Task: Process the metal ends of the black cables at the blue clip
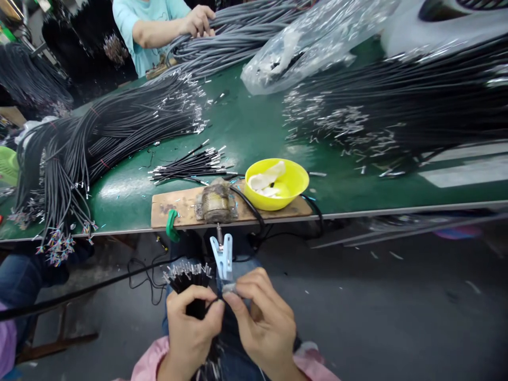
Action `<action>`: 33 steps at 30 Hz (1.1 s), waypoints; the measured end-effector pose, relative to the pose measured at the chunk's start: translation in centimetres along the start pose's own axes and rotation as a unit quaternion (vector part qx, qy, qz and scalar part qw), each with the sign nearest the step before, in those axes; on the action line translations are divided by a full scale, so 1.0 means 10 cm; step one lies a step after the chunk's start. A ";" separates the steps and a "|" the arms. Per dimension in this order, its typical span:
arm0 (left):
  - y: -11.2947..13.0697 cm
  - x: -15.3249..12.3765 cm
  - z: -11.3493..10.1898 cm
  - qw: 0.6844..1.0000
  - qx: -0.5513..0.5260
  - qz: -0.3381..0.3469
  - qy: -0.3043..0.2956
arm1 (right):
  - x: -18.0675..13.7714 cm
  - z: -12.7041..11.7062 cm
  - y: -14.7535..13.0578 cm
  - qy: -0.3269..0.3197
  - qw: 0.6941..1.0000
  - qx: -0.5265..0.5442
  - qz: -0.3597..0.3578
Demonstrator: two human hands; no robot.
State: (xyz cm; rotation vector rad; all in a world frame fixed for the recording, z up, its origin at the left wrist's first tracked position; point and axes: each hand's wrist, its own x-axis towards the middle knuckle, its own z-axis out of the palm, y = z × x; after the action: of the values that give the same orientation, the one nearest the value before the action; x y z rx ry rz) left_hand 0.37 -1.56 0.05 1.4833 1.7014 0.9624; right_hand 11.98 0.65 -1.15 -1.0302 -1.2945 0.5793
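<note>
My left hand point(191, 328) is closed round a bundle of short black wires point(186, 275) whose metal tips fan out above my fist. My right hand point(264, 323) pinches a single black wire next to the bundle, just below a pale blue clothes-peg clip point(222, 256) that hangs from a small taped device point(216, 203) on a wooden board point(174, 203). Both hands are low, over my lap, in front of the table edge.
A yellow bowl point(296, 182) with pale pieces sits on the board. A small pile of tipped wires point(190, 166) lies on the green table point(246, 127). Large black cable bundles point(103, 132) spread left and right. Another person's hand point(196, 21) handles grey cables at the far side, beside a plastic bag point(313, 42).
</note>
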 end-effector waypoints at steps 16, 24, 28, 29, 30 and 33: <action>0.02 0.05 -0.05 0.993 -0.084 -0.029 -0.082 | 0.01 -0.06 0.14 -0.088 0.963 0.189 0.172; -0.10 -0.04 0.08 0.995 -0.094 -0.038 -0.014 | -0.10 0.04 0.11 0.052 0.998 -0.004 -0.042; -0.04 0.03 0.00 0.994 -0.105 -0.015 -0.042 | 0.03 -0.05 0.11 -0.045 0.997 0.064 -0.001; -0.01 0.05 -0.02 0.993 -0.108 -0.007 -0.050 | 0.07 -0.07 0.12 -0.090 0.984 0.141 0.068; 0.01 0.08 -0.05 0.992 -0.111 0.001 -0.056 | 0.11 -0.09 0.13 -0.137 0.954 0.221 0.147; 0.07 0.15 -0.09 0.990 -0.120 0.025 -0.065 | 0.20 -0.14 0.18 -0.242 0.834 0.356 0.346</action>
State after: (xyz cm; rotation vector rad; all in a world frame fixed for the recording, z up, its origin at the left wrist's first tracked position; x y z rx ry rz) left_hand -0.30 -0.12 1.06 1.4030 1.4086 1.0351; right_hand 14.14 2.74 -1.63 -0.6959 -0.9347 1.8258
